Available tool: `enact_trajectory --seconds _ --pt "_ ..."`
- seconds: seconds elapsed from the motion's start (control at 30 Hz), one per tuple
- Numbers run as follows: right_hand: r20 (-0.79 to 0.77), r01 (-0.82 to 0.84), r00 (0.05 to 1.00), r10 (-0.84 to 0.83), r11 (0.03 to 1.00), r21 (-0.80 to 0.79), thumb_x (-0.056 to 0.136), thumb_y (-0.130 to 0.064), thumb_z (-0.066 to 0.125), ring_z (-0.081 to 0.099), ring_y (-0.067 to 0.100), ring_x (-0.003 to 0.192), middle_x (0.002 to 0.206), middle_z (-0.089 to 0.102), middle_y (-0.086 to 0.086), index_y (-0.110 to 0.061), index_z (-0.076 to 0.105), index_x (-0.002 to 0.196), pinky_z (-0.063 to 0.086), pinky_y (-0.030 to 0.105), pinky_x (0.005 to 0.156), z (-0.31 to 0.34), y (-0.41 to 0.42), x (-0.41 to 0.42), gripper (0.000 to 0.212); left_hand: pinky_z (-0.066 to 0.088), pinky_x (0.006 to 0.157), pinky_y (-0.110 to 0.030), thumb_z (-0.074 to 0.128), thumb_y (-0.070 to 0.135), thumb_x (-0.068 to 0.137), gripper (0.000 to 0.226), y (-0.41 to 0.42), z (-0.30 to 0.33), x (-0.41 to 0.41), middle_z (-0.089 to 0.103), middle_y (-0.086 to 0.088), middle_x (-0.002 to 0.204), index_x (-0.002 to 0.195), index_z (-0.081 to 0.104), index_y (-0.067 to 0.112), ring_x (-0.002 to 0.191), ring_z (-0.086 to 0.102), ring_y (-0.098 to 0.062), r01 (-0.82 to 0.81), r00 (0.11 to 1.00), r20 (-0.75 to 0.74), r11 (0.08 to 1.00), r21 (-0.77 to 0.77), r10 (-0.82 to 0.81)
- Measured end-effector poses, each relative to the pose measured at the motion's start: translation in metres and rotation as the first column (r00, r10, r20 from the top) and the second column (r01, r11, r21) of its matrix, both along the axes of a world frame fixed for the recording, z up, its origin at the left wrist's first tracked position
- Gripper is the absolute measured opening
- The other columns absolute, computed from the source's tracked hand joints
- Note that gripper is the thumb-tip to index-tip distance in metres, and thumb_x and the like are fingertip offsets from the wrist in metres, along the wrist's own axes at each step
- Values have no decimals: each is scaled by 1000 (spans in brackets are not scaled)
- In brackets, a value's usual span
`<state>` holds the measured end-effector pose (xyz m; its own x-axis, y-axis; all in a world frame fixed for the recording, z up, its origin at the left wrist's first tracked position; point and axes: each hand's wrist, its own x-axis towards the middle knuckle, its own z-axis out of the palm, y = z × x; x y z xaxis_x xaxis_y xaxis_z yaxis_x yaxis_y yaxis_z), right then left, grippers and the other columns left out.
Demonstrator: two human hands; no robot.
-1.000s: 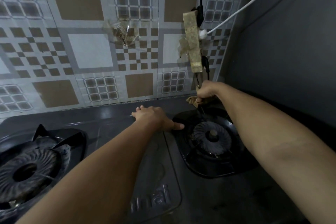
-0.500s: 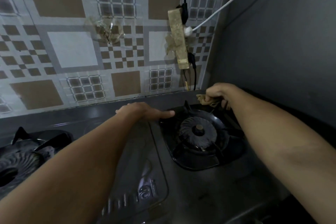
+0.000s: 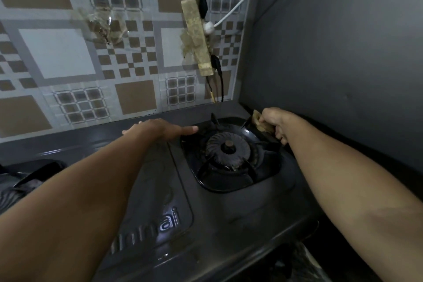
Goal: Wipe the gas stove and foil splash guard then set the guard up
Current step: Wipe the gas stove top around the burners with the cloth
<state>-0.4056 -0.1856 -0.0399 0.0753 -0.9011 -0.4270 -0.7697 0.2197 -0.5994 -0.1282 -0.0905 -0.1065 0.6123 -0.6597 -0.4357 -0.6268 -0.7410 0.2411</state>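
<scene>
A dim kitchen corner, seen from above my own arms. My right hand (image 3: 273, 125), at centre right of the frame, has its fingers curled tight around a small tan cloth (image 3: 259, 121), pressing it onto the far right corner of the gas stove (image 3: 229, 217), just beside the dark grey side wall (image 3: 343, 64). My left hand (image 3: 160, 130) lies flat in the middle of the frame, fingers straight and holding nothing, bracing on the stove top next to the right burner (image 3: 226, 149). A second burner (image 3: 20, 181) shows at the lower left edge.

The cloth looks soft and light, best bunched in the fist as it is. The stove appears rigid, heavy and slick, so I judge it will stay put under rubbing; the pan-support prongs could snag the cloth.

The foil splash guard is not in view. On the patterned tile wall (image 3: 57, 52) in the upper part of the frame hangs a grimy power strip (image 3: 196, 34) with a white cable (image 3: 240, 7).
</scene>
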Motion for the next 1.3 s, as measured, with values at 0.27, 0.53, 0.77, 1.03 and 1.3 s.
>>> enact_trajectory --seconds 0.27,0.53,0.77,1.03,1.3 --pt "-97 56 994 -41 986 157 78 -27 51 49 45 121 139 44 26 -8 42 138 40 64 96 -26 14 -58 64 8 112 -68 46 101 39 142 28 26 -36 6 -17 161 152 17 20 147 6 -38 -2 997 76 993 -117 11" --pt "20 70 997 -68 994 -89 103 -20 41 53 30 105 125 51 13 -4 52 124 41 31 80 -5 76 -64 29 -3 118 -56 32 51 97 68 55 33 -148 -2 -6 162 152 19 14 149 -8 -22 672 733 384 686 -279 -561" --pt "-212 -259 949 234 961 -99 89 -29 49 35 30 136 151 35 11 -10 26 152 26 33 111 -31 106 -98 70 10 119 -46 28 55 97 70 62 16 -163 -2 -2 162 154 14 15 150 -1 -21 680 733 278 689 -251 -621" --pt "-530 -663 661 530 744 -83 88 -36 33 -14 23 149 162 -16 10 -18 1 155 -11 48 119 -54 155 -102 77 12 119 -45 28 65 90 79 53 13 -165 2 -2 163 152 20 17 150 0 -20 637 770 251 731 -246 -587" --pt "-449 -542 815 368 758 -363 103 -43 24 43 18 135 146 45 1 -22 41 123 -3 47 120 -64 120 -114 33 9 119 -46 34 72 86 92 57 13 -165 1 -5 162 153 13 12 150 -2 -21 617 787 245 740 -269 -567"
